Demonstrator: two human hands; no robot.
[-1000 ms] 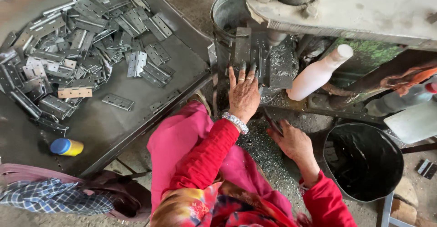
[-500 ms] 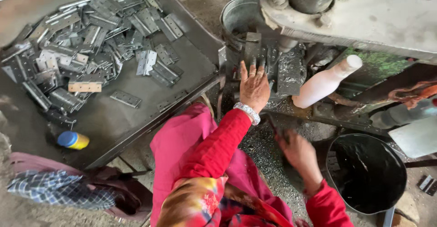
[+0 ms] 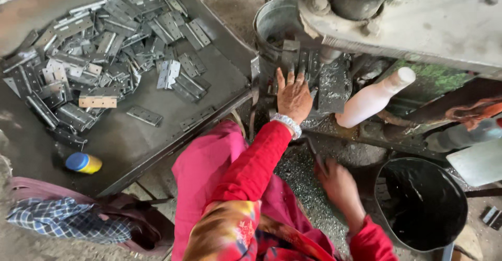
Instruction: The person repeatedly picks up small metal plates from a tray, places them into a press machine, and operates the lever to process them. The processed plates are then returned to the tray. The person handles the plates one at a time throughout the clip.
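A: What is biggest here?

B: One grey press (image 3: 418, 15), top right, over one dark desk (image 3: 130, 146). One black bucket (image 3: 421, 203) stands low right, and one metal pail (image 3: 274, 23) sits behind the press bed.

A: And the metal parts?

B: One heap of hinges (image 3: 99, 57) on the desk, too many to count. Three lie loose at its near edge. Several more stand on the press bed by the left hand (image 3: 294, 96).

A: How are the hands?

B: Left hand lies flat, fingers spread, its grip apart, fingertips touching the hinges on the bed. A bracelet (image 3: 286, 124) rings that wrist. The right hand (image 3: 339, 185) is blurred, low over the filings (image 3: 303, 188); whether its grip is together I cannot tell.

A: Any change from half a second ago?

B: The left hand stays on the bed. The right hand remains low near the bucket.

A: What else is around?

B: One white bottle (image 3: 374, 98) leans just right of the left hand. One yellow jar (image 3: 83, 162) with a blue cap lies on the desk. One checked cloth (image 3: 68, 219) lies low left.
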